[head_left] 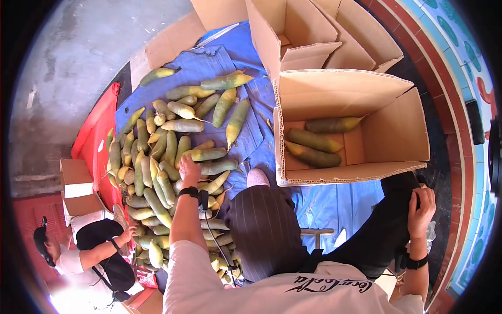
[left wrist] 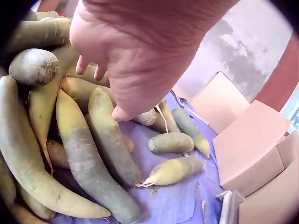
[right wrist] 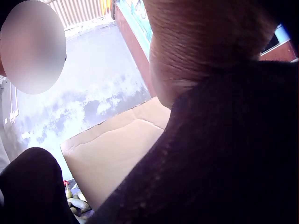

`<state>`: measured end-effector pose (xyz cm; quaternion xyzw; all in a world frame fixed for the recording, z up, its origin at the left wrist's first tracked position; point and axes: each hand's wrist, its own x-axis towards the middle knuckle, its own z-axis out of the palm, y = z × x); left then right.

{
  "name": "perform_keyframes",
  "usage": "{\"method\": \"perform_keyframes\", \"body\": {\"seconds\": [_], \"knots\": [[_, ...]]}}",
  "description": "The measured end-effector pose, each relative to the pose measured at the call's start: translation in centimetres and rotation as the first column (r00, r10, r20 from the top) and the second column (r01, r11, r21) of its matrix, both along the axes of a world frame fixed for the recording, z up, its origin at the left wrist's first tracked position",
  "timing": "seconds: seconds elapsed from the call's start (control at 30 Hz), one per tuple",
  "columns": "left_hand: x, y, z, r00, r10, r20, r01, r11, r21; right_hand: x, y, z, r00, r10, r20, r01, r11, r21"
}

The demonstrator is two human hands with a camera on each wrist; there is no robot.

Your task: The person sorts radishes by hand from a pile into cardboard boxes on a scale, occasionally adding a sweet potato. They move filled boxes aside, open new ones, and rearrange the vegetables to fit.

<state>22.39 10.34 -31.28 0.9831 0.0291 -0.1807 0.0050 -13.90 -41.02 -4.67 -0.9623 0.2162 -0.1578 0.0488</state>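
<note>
My left hand [head_left: 189, 171] reaches down over a large pile of long green radishes [head_left: 162, 180] on a blue sheet. In the left wrist view, the thumb of that left hand [left wrist: 140, 60] is right at the pale end of a green radish [left wrist: 110, 140], with its fingers loosely bent and pointing down at the pile. The palm hides part of the radishes beneath. My right hand [head_left: 421, 209] rests on the dark trouser leg at my knee, holding nothing. Inside the open cardboard box [head_left: 387, 138] at the right, three green radishes [head_left: 316, 144] lie on the bottom.
More open cardboard boxes [head_left: 300, 52] stand behind the first one. Another person [head_left: 99, 251] crouches at the lower left, one hand at the pile's edge. The blue sheet [head_left: 251, 115] lies under the radishes, and a tiled wall [head_left: 465, 104] runs along the right.
</note>
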Motion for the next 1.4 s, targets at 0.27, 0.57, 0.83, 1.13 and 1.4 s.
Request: {"method": "perform_keyframes", "body": {"seconds": [0.27,0.57,0.83,1.13,1.4], "knots": [[2.6,0.0,-2.5,0.987,-0.159,0.016,0.156,0.979,0.131,0.6,-0.3,0.1,0.995,-0.048,-0.087,0.049,0.999,0.016],[2.8,-1.0,-1.4,0.968,-0.115,-0.223,0.184,0.930,0.318,1.5,0.2,0.5,0.994,-0.056,-0.091,0.060,0.997,0.042],[-3.5,1.7,-2.3,0.972,-0.234,0.027,0.234,0.972,0.002,0.8,0.2,0.4,0.999,-0.033,-0.042,0.034,0.999,0.020],[-8.2,-8.0,22.9,0.981,0.195,-0.002,-0.086,0.419,-0.904,-0.4,0.2,0.2,0.997,-0.021,0.073,0.018,0.999,0.041],[-7.1,-21.2,32.0,0.900,-0.371,-0.227,-0.055,0.421,-0.906,-1.4,0.2,-0.2,0.994,-0.003,0.109,-0.004,0.998,0.059]]}}
